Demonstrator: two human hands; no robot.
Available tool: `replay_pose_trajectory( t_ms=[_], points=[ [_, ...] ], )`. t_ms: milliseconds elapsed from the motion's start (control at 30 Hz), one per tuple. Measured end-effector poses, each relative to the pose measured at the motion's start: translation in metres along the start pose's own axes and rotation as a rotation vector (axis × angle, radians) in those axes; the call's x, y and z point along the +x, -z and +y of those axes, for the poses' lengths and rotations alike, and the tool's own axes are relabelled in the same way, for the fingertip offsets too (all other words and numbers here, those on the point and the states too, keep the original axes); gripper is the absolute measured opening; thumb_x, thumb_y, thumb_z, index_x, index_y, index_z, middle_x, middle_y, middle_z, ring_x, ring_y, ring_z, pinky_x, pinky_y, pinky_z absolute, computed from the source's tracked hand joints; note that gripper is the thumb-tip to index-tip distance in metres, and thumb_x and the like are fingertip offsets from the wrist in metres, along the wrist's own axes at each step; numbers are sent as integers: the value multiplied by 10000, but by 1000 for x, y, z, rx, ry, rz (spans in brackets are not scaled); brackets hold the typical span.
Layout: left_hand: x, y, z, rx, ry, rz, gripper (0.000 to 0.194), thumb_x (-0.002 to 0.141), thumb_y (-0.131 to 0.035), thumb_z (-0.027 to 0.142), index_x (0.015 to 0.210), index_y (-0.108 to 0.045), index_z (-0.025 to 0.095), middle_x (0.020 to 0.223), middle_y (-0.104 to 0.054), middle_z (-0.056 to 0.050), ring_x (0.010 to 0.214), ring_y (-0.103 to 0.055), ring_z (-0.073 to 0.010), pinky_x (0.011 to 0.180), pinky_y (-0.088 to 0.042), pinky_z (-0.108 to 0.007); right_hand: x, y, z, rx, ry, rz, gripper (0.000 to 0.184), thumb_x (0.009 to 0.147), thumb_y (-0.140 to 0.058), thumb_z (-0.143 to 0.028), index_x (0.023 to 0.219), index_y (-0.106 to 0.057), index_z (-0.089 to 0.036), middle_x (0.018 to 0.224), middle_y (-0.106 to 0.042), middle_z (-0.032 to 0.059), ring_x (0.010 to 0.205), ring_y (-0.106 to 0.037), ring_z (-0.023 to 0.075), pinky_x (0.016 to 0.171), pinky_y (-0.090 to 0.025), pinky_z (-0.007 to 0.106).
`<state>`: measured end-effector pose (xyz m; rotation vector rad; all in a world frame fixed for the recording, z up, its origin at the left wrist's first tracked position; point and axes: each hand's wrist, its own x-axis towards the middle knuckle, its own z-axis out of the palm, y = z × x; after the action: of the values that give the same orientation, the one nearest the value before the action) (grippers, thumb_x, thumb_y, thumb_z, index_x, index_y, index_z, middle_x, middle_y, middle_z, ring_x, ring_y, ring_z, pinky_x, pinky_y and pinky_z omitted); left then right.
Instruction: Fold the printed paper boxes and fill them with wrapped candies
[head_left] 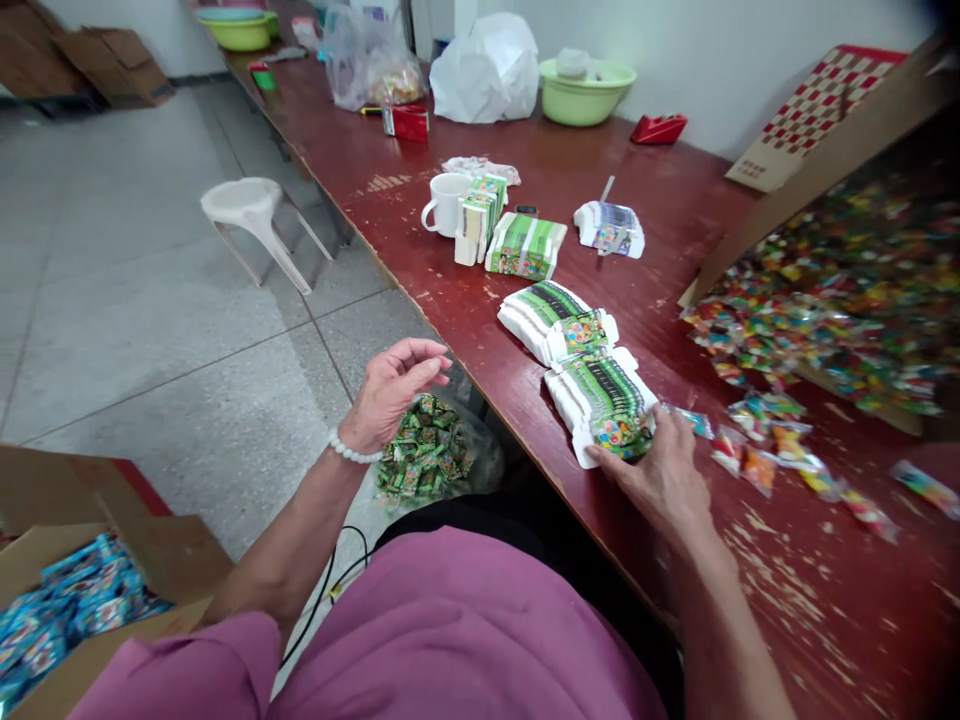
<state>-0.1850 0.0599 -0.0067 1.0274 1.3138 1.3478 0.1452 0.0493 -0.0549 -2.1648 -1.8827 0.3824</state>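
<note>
My right hand [667, 465] spans the near end of a fanned stack of flat green-and-white cartons [604, 400], thumb on one side and fingers on the other. Another fanned carton stack [551, 315] lies against its far end. Off the table's edge hangs my left hand [397, 390], fingers loosely bent, thumb apart, nothing visible between them. It wears a bead bracelet. Under it on the floor, a clear plastic bag [484, 455] holds many small green packets [424, 445]. Small wrapped sweets [780, 440] are scattered right of my right hand.
A large carton [810, 175] of wrapped sweets lies tipped at the right. Beyond the stacks stand a white mug [448, 200], banded green cartons [529, 245] and a purple bundle [611, 228]. A stool [244, 205] and a box of blue packets [180, 570] are at left.
</note>
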Motion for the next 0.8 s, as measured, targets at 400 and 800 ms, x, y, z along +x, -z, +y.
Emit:
replay_pose_trajectory(
  t_ms=[400,800],
  points=[
    [-6,17,-29,150,164,-26,277,799,-705,343,1019,-672,179,899,-733,-24,723,-708,-143,675,-547,-251,-11,-5,-1,88,-14,185,1056,677,-668,-740,1487,-330,-154,1479,-357,247,1311,-434,430,986,-449,588],
    [25,80,-180,718,601,77,352,945,-610,336,1254,-585,169,1248,-621,-99,1038,-646,-236,865,-563,-444,-28,-14,-16,88,-52,284,1006,685,-595,-797,1439,-442,-149,1460,-383,255,1265,-484,458,924,-478,660]
  ],
)
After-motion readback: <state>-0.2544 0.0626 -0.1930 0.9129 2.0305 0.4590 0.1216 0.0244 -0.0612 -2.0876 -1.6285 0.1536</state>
